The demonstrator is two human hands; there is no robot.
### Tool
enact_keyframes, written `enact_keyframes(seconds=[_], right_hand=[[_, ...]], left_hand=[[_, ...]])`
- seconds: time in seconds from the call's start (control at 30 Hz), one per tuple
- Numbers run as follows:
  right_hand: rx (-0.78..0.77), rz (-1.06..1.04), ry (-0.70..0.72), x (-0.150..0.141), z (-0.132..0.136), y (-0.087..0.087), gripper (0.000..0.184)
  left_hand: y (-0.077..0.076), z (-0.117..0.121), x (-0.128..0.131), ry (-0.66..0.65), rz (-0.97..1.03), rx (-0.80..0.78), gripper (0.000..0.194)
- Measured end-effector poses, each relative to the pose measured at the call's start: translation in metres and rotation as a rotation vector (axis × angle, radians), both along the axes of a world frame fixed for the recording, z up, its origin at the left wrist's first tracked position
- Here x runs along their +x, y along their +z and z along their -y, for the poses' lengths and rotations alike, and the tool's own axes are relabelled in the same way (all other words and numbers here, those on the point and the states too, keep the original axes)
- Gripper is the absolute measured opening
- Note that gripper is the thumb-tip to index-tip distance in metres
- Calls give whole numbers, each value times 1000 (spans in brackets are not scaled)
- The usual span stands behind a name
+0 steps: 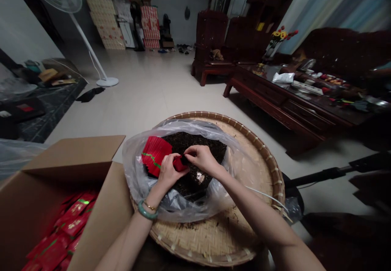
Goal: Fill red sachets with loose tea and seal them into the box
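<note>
My left hand (170, 168) is closed around a small red packet (179, 165), held over a clear plastic bag (134, 169). At the packet's dark upper end, my right hand (200, 158) has its thumb and fingers pinched together; what lies between them is too small to make out. Dark loose dried leaves, like tea (191, 138), fill the bag. A fanned stack of red packets (156, 151) with a green stripe rests on the leaves, left of my hands. Something small and shiny (199, 176) lies below my right hand.
The bag sits on a round woven bamboo tray (226, 238). To the left, an open cardboard box (106, 206) contains several red packets (71, 222). A standing fan (106, 81) is beyond it. A dark wooden table (275, 96) with clutter stands at right.
</note>
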State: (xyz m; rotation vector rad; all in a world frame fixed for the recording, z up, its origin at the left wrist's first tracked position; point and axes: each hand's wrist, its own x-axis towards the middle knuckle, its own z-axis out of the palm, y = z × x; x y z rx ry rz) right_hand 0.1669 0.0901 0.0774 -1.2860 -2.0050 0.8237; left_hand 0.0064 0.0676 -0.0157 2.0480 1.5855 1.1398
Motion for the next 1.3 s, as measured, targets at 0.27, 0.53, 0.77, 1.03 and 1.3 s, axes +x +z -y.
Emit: enact_keyframes(seconds=[0.27, 0.53, 0.77, 1.03, 1.3], right_hand=[[-39, -132, -36, 34, 2, 4, 14], [128, 141, 209, 16, 15, -9, 20], [-47, -78, 88, 35, 2, -18, 15], [25, -58, 161, 60, -4, -2, 24], [-5, -31, 98, 44, 2, -10, 28]], left_hand=[[6, 2, 1, 26, 100, -96, 56], [7, 4, 1, -65, 204, -258, 66], [21, 2, 2, -289, 574, -456, 79], [15, 1, 1, -319, 692, -741, 38], [18, 3, 5, -308, 497, -655, 35]])
